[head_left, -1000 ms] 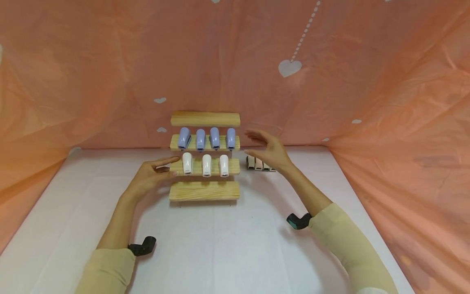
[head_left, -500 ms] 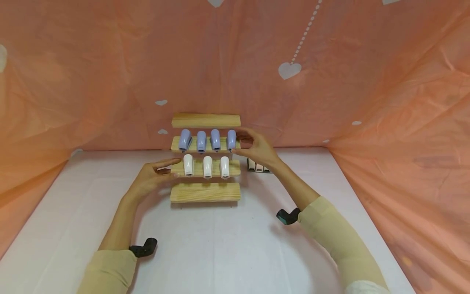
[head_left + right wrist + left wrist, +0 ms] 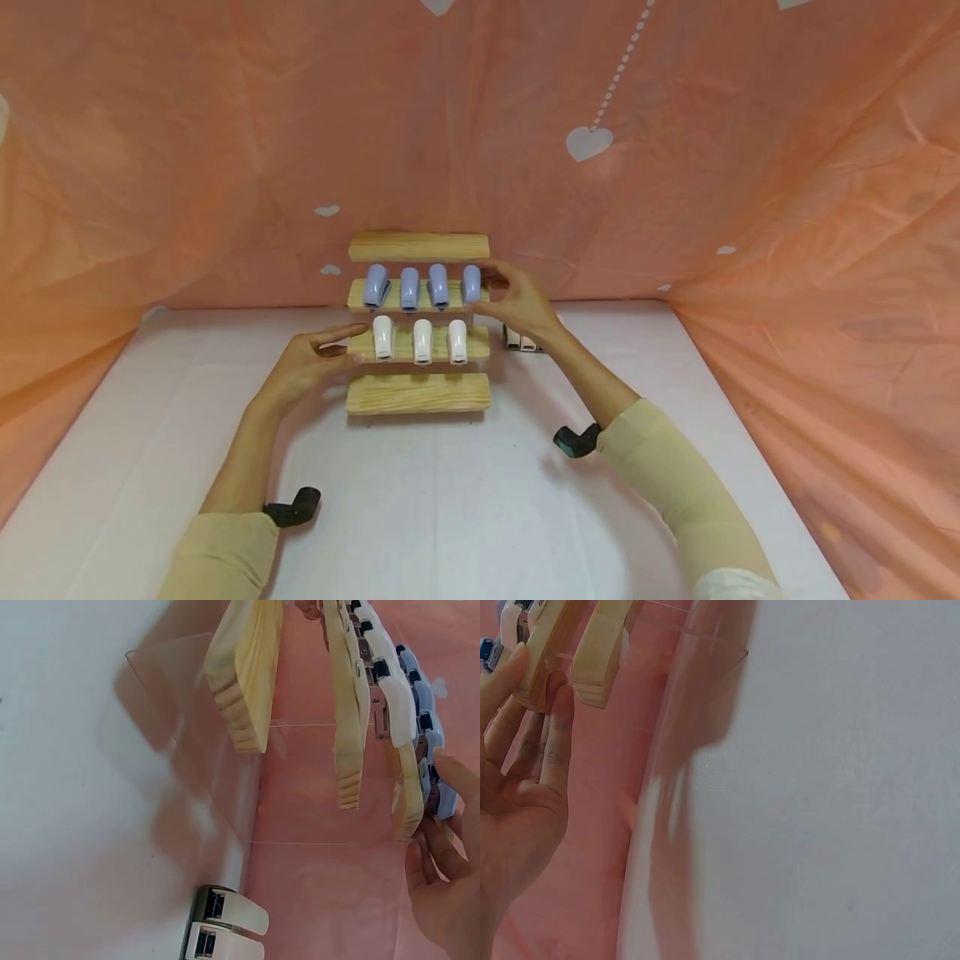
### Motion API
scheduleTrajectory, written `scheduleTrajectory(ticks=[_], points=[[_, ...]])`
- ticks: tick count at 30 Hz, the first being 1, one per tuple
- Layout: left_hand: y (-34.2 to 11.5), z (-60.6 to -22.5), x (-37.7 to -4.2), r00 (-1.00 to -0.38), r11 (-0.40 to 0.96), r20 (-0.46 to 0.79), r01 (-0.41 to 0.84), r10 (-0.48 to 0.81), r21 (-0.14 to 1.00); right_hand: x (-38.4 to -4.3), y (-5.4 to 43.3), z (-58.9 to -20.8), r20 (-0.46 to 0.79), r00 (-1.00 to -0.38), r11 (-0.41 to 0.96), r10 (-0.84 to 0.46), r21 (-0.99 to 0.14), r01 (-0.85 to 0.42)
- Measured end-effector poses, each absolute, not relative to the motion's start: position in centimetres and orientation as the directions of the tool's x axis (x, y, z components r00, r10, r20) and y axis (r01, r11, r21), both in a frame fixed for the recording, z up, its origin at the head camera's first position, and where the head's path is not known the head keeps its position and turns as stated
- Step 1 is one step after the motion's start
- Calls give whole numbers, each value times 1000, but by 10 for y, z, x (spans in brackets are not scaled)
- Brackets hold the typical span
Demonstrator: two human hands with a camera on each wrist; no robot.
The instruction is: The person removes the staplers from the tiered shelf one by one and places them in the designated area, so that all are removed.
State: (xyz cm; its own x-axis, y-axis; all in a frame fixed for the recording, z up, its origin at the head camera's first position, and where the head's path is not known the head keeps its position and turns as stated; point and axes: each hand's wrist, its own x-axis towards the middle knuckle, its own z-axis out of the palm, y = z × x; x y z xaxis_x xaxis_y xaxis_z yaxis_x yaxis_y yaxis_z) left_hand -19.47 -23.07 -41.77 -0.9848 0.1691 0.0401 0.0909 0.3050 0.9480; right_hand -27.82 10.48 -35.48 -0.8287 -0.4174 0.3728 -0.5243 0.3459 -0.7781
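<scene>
Across the rack (image 3: 417, 395) — hands (image 3: 298, 365) (image 3: 531, 306) touch its opposite edges.

staplers (image 3: 423, 342): glossy plastic | shelf boards (image 3: 418, 395): smooth, grained wood | backdrop (image 3: 450, 108): creased sheeting

soft, even light; blurry-edged brownish shadows cross the white counter (image 3: 450, 517), small highlights gleam on the lavender staplers (image 3: 409, 287), and wrist views look hazy.
</scene>
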Motion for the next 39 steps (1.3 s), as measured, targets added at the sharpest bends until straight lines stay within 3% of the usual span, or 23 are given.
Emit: scheduleTrajectory(ticks=[16,29,39], points=[[-231,-418,-194,-981,294,59,112,183,949,-277,145,-359,304,-862,249,-405,-871,-424],[-229,-415,-191,-984,306,61,110,167,946,-251,184,-349,259,-902,393,-345,-833,-390],[-229,-418,-194,-980,305,85,138,179,943,-253,218,-371,239,-924,434,-300,-828,-355]])
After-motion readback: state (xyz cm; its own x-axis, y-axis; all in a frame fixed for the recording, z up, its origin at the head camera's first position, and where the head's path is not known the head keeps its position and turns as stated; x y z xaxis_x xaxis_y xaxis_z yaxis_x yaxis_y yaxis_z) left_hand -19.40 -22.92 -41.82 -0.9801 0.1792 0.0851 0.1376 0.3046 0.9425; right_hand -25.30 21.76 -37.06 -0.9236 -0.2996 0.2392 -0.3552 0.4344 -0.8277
